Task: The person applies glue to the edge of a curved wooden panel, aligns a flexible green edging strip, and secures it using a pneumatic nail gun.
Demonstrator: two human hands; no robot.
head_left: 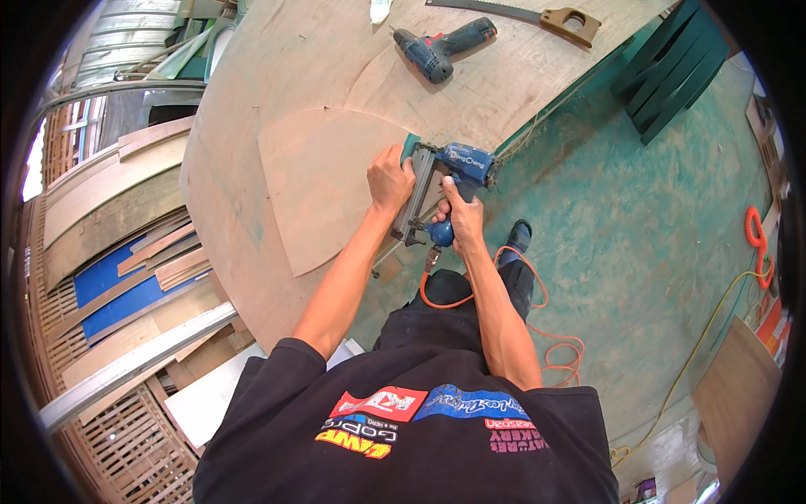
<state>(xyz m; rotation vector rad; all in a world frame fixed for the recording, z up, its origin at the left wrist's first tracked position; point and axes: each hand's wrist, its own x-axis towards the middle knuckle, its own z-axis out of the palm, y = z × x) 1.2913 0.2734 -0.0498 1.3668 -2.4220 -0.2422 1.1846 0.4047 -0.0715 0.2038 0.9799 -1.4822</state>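
My right hand [460, 214] is wrapped round the grip of a blue pneumatic nail gun [466, 162], with the thumb at the back of the grip. The gun's long grey magazine [414, 197] lies between my two hands. Closed beside the magazine, my left hand [391, 178] grips a teal strip [410, 146] whose end sticks out past the fingers. The rest of that strip is hidden. Under the left hand, a thin plywood sheet [315, 181] with a curved far edge lies on the wooden worktable [231, 244]. An orange air hose [445, 304] runs from the gun's grip.
A cordless drill [441, 52] and a handsaw [571, 27] lie on the table's far part. Dark green slatted furniture [676, 71] stands on the green-stained floor at right. Boards [113, 197] are stacked at left. The hose loops near my foot [520, 235]; a yellow cable [684, 395] crosses the floor.
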